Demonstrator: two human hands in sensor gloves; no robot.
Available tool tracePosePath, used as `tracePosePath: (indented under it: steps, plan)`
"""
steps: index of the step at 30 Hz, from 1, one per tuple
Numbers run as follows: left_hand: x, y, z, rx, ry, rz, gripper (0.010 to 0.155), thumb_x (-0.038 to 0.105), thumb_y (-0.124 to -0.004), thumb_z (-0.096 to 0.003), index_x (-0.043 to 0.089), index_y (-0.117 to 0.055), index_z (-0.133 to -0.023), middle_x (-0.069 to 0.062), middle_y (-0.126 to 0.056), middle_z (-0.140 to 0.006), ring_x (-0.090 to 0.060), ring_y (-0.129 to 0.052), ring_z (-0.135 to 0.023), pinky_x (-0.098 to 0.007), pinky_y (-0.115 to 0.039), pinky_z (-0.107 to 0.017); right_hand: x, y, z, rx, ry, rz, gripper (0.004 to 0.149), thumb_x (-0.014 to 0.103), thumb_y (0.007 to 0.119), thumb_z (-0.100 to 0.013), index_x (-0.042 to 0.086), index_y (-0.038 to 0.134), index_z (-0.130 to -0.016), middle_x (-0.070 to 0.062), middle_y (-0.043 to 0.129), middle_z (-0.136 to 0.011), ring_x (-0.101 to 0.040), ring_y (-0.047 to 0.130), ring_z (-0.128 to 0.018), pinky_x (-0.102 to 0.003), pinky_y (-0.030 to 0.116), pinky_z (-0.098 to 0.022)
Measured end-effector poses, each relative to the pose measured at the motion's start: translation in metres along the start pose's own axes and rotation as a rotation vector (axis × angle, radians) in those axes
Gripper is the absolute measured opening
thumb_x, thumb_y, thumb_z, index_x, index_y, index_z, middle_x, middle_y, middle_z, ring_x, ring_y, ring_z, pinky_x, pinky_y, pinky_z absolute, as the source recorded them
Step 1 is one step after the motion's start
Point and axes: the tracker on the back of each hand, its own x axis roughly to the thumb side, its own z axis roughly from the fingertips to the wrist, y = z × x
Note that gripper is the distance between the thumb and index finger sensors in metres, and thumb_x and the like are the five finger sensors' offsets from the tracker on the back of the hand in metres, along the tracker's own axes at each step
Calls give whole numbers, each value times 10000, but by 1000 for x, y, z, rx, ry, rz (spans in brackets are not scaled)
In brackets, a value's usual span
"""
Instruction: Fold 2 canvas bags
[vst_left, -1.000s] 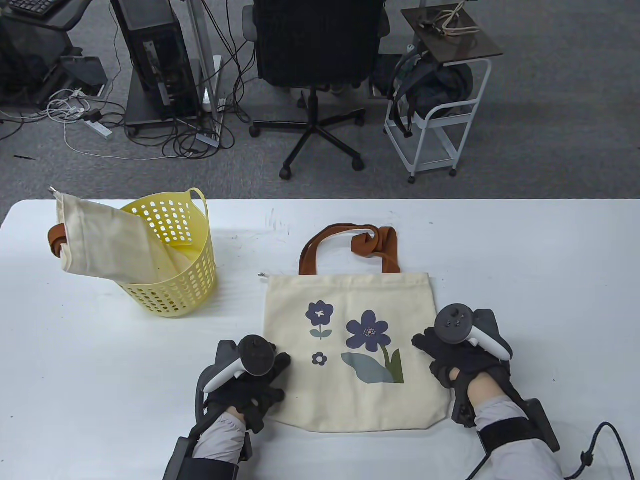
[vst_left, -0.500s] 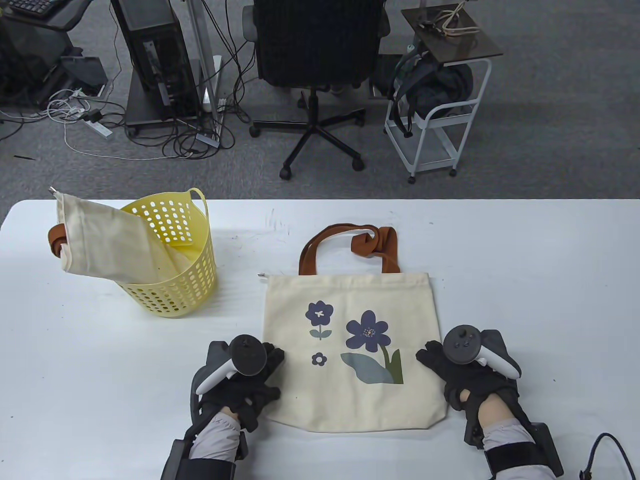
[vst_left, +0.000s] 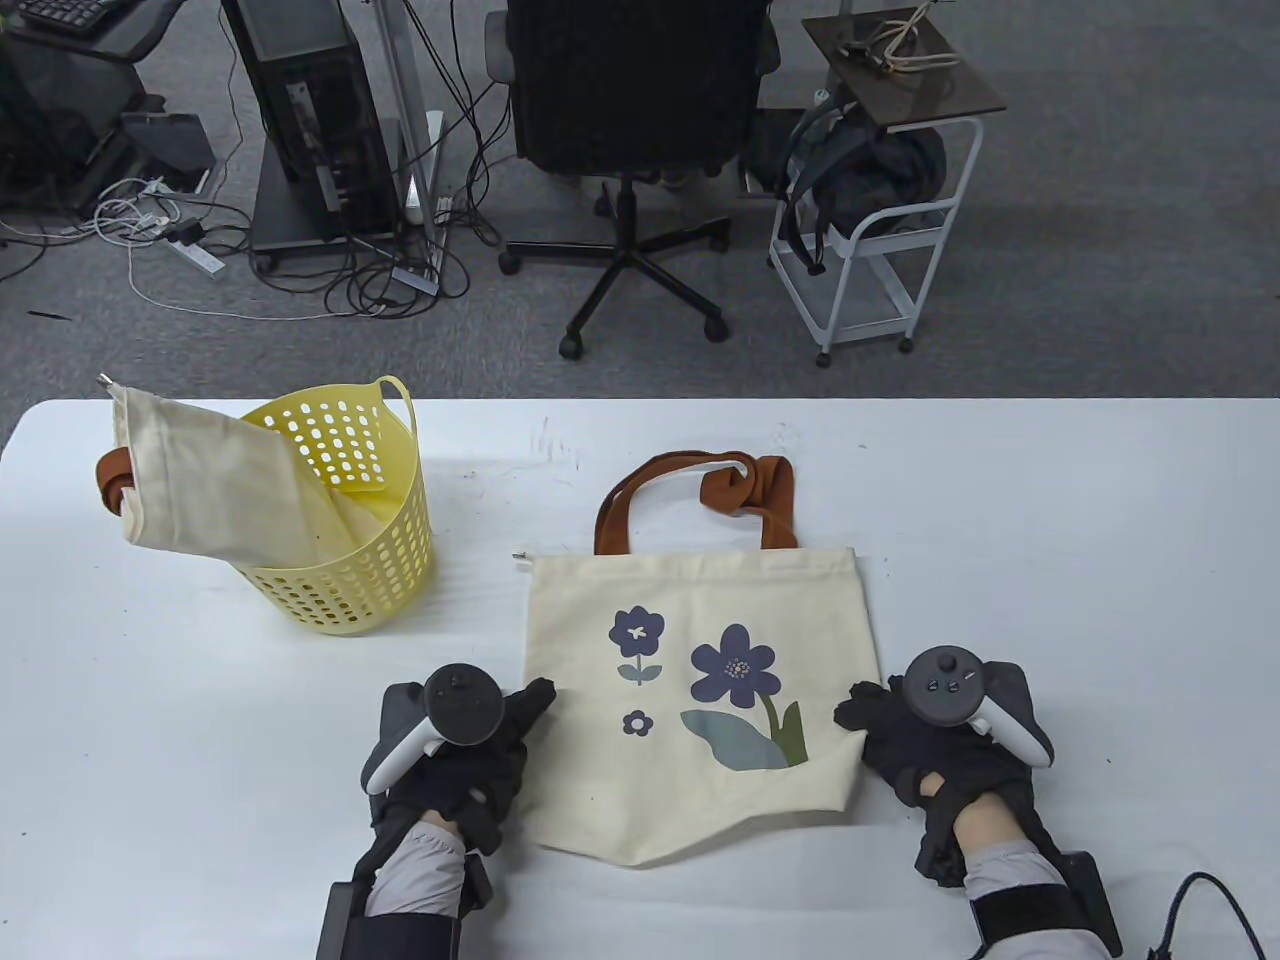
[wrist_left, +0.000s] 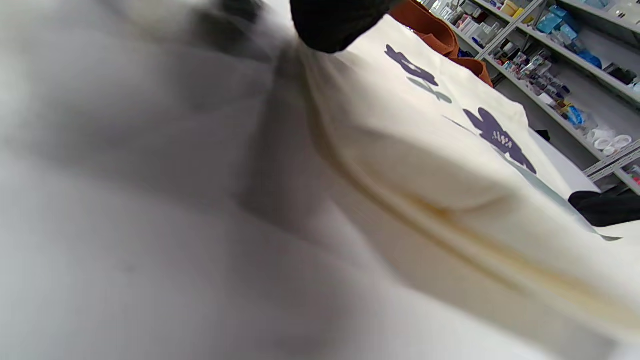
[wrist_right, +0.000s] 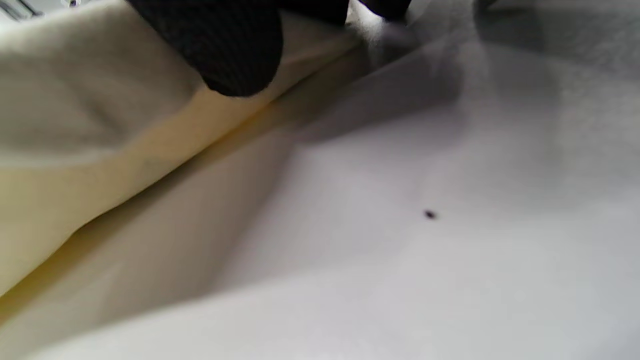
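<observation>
A cream canvas bag (vst_left: 690, 690) with purple flower print and brown handles (vst_left: 700, 490) lies on the white table, handles pointing away. My left hand (vst_left: 520, 715) holds the bag's left edge; the wrist view shows a fingertip (wrist_left: 335, 22) on the cloth (wrist_left: 450, 165). My right hand (vst_left: 860, 715) grips the right edge and lifts it, so the lower right corner is off the table; a finger (wrist_right: 235, 50) presses on the cloth (wrist_right: 75, 125). A second cream bag (vst_left: 200, 480) hangs out of the yellow basket (vst_left: 350, 560) at the left.
The white table (vst_left: 1050, 560) runs across the view. Beyond its far edge are an office chair (vst_left: 630, 150), a white cart (vst_left: 880, 230) and cables on the floor. A black cable (vst_left: 1210, 890) lies at the table's lower right.
Both hands slid back toward me along the bag's sides and took hold of its edges. The bag's lower right corner rose, and the bottom edge now slants.
</observation>
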Motion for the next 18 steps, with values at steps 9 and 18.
tracePosePath:
  steps: [9, 18]
  plan:
    - [-6, 3, 1, 5, -7, 25, 741, 184, -888, -565, 341, -454, -1144, 80, -591, -1175, -290, -273, -1143, -705, -199, -731, -10, -4, 2, -75, 31, -221, 481, 381, 700, -529, 198, 721, -973, -34, 680, -1036, -305, 422, -1040, -614, 240, -729]
    - [0, 3, 7, 276, 66, 36, 520, 411, -813, -589, 183, -748, -1052, 37, -930, -910, -259, -632, -1063, -713, -405, -730, -8, -1, 2, -159, 74, -174, 500, 428, 660, -531, 119, 694, -922, -77, 831, -825, -255, 537, -991, -630, 278, -741]
